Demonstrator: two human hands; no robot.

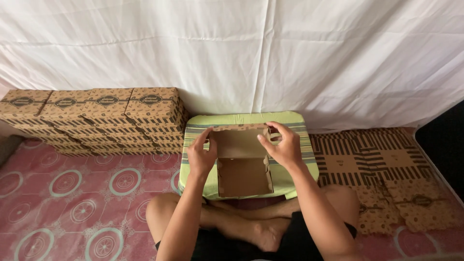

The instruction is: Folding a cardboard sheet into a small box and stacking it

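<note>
Plain brown cardboard box (243, 166), lid flap raised toward twelve o'clock, patterned outside; grasped by left hand (200, 155) at nine, right hand (284, 145) at three.

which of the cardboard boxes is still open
The box on the green striped cushion, held between the left hand and right hand. Its plain brown inside shows; the stacked boxes at left are closed.

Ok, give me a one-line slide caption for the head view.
Both hands, left hand and right hand, hold an open cardboard box on a green cushion.
</note>
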